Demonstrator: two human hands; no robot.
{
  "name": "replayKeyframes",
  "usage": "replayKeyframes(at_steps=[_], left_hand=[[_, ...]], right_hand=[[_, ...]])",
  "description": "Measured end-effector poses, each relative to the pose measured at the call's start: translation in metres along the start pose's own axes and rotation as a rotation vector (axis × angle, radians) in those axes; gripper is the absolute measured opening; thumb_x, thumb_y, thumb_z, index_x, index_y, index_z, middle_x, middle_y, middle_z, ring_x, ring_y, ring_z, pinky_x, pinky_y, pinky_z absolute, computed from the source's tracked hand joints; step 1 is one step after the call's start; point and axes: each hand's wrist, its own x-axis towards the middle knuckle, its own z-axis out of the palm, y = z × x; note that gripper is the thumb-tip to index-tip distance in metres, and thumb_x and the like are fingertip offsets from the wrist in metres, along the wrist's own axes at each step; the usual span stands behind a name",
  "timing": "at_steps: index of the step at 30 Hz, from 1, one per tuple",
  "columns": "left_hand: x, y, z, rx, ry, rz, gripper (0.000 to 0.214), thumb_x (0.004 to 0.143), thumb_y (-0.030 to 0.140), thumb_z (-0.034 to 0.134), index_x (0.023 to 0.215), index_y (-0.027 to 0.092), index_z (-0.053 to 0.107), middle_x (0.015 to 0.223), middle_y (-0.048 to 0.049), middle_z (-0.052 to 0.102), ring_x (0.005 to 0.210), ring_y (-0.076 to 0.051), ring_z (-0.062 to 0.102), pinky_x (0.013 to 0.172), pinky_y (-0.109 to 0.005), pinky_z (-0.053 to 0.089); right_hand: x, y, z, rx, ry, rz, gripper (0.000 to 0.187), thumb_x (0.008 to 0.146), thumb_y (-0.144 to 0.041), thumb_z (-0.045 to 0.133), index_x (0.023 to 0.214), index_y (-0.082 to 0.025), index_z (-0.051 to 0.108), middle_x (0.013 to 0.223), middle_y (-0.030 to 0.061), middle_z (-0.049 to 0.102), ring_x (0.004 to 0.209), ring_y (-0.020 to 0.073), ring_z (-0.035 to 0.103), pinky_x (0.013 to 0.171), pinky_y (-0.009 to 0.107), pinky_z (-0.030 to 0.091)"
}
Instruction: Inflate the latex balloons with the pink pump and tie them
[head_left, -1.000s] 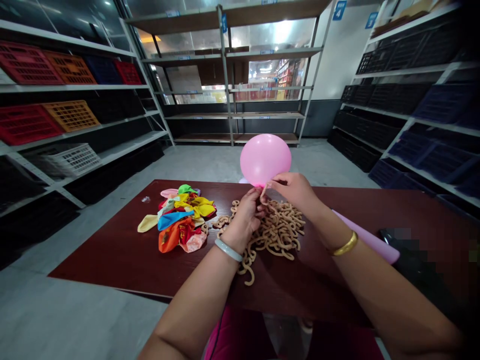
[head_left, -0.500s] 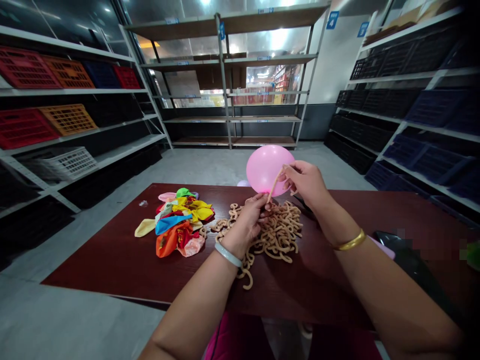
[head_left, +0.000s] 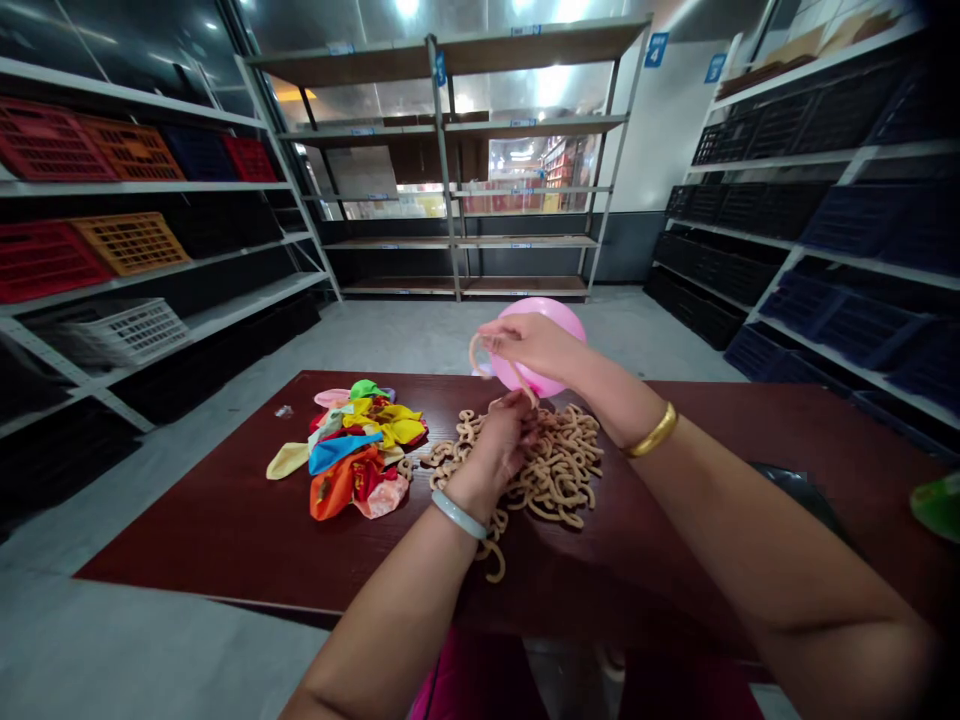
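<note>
A blown-up pink balloon (head_left: 564,318) stands above the far table edge, partly hidden behind my right hand. My left hand (head_left: 504,440) is closed at its neck, pinching it together with one end of a tan rubber band (head_left: 523,381). My right hand (head_left: 529,340) is closed on the other part of that band, left of the balloon's middle. Below my hands lies a heap of tan rubber bands (head_left: 562,470). To the left is a pile of flat balloons (head_left: 367,435) in yellow, blue, orange, red and other colours.
The dark red table (head_left: 217,500) carries a black object (head_left: 799,485) and a green item (head_left: 937,507) at the right. Metal shelves (head_left: 457,130) stand behind. Side racks hold red crates (head_left: 49,260), an orange crate (head_left: 131,240) and dark blue crates (head_left: 862,300).
My right hand has swung leftward across the front of the balloon, carrying the rubber band with it. My left hand stays at the neck. The view has shifted slightly.
</note>
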Motion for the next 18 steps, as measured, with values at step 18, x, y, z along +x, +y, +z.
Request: replayKeyframes(at_steps=[18], left_hand=[[-0.025,0.045,0.019,-0.44,-0.212,-0.292,0.015,0.085,0.009,0.052,0.073,0.014,0.045,0.058,0.0065,0.03,0.04,-0.001,0.029,0.034,-0.01,0.019]], right_hand=[[-0.064,0.054,0.047,0.684,0.035,0.281,0.03,0.083,-0.039,0.053,0.105,-0.023,0.065,0.102,0.0052,0.068,0.087,0.0187,0.063,0.067,0.03,0.054]])
